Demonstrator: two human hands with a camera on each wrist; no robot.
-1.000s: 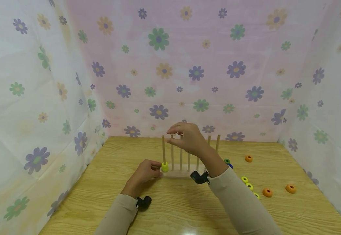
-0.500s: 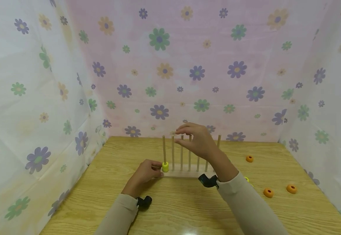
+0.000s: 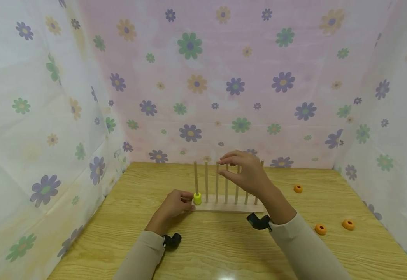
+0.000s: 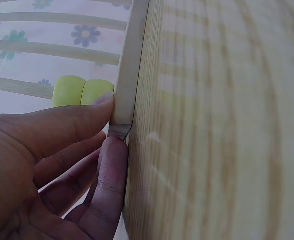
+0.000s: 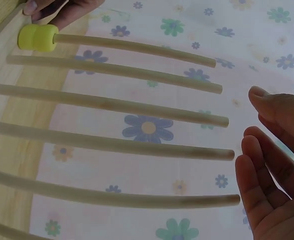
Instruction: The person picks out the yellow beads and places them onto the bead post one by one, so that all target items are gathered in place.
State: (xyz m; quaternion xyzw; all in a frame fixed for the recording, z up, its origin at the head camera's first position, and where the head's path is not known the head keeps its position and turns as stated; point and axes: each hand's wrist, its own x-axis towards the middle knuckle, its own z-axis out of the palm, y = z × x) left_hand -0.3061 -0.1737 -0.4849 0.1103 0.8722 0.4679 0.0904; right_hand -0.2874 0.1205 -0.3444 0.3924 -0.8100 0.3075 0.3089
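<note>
A wooden rack (image 3: pixel 224 208) with several upright pegs stands on the table. Two yellow beads (image 5: pixel 38 38) are stacked at the bottom of its leftmost peg (image 3: pixel 196 179). My left hand (image 3: pixel 172 204) pinches the left end of the rack's base between thumb and fingers, beside those beads (image 4: pixel 81 91). Above the rack, at the height of the peg tops, my right hand (image 3: pixel 247 171) hovers with fingers apart and nothing between them; in the right wrist view the same hand (image 5: pixel 279 150) is off the peg ends.
Three orange beads lie on the right of the wooden table (image 3: pixel 224 249): one farther back (image 3: pixel 298 189), two nearer (image 3: pixel 320 229) (image 3: pixel 348 224). Flowered cloth (image 3: pixel 196 58) hangs behind and at both sides. My right forearm covers part of the table.
My right hand has moved right along the peg tops, and its forearm now hides the green, blue and yellow beads seen earlier. My left hand has stayed at the rack's end.
</note>
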